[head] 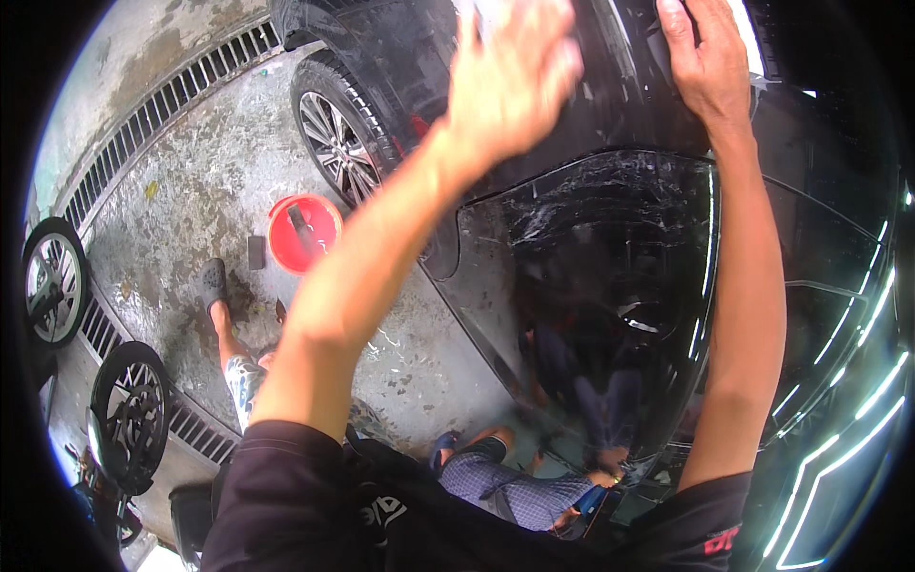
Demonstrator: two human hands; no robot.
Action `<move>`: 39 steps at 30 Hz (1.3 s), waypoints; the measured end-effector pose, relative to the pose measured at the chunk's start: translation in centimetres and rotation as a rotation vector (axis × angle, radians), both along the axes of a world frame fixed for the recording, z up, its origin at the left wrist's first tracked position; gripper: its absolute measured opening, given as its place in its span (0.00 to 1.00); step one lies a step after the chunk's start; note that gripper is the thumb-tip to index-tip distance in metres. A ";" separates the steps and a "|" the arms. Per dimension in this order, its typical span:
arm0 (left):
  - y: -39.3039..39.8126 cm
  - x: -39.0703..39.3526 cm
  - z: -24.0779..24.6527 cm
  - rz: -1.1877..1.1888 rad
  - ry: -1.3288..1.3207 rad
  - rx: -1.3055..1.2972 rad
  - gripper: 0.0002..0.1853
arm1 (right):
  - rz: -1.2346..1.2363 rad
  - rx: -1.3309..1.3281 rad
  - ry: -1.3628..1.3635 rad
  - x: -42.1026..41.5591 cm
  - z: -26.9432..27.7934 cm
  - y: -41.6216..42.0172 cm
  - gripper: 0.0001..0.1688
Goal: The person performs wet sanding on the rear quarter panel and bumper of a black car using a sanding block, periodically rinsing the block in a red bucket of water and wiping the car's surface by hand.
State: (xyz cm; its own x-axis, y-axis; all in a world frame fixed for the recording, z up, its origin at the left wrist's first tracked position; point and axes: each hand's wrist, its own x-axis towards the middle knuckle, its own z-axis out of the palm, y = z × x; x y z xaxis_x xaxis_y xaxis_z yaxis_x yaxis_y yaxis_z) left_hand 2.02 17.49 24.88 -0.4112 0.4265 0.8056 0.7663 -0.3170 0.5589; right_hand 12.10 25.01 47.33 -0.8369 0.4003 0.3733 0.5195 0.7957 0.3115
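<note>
Both my hands are raised over the body of a black car [586,243], near the top of the view. My left hand [515,79] is blurred, its fingers cut by the top edge, over the panel above the wheel [336,139]. A whitish patch shows behind its fingers; whether it grips anything cannot be told. Farther right, my right hand [704,61] rests at or close above the upper bodywork beside the window area, fingertips partly out of view. Whether something lies under its palm is hidden. Whitish wet streaks mark the door panel below, by its handle [636,318].
A red bucket [279,247] with liquid and a dark strip inside stands near the wheel, a dark block [256,253] beside it. Another person [515,479] crouches by the car below. Motorcycles' wheels [130,418] and a drain grate [171,104] line the left.
</note>
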 end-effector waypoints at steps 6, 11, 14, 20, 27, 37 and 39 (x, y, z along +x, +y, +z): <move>0.2 0.1 0.5 -0.047 -0.170 0.015 0.28 | -0.066 -0.004 -0.026 -1.5 0.3 -1.6 0.28; -7.9 6.3 -2.5 -0.432 -0.079 -0.241 0.32 | -0.084 -0.045 -0.022 -1.1 1.2 -1.7 0.29; -0.8 -1.5 -1.2 -0.109 -0.057 -0.045 0.23 | -0.030 0.001 -0.015 -0.2 0.3 -0.4 0.30; -4.0 2.9 -1.7 -0.154 -0.094 -0.123 0.26 | -0.020 0.040 -0.027 0.0 0.0 -0.3 0.29; -1.2 -2.7 -2.7 -0.111 -0.170 -0.117 0.25 | -0.017 0.076 -0.044 0.1 0.4 -0.3 0.28; -8.7 5.7 -5.5 -0.401 -0.219 -0.244 0.31 | 0.103 0.120 -0.080 0.5 0.6 1.5 0.27; -4.7 1.1 -4.5 -0.295 -0.229 -0.233 0.32 | 0.099 0.095 -0.068 1.0 0.6 1.6 0.27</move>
State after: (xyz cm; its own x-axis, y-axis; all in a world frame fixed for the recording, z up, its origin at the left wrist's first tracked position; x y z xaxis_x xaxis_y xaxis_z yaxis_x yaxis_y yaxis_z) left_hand 3.09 12.81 20.36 -0.4013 0.7123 0.5759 0.5098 -0.3487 0.7865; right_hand 13.09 26.64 47.89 -0.8951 0.2804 0.3467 0.4153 0.8072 0.4195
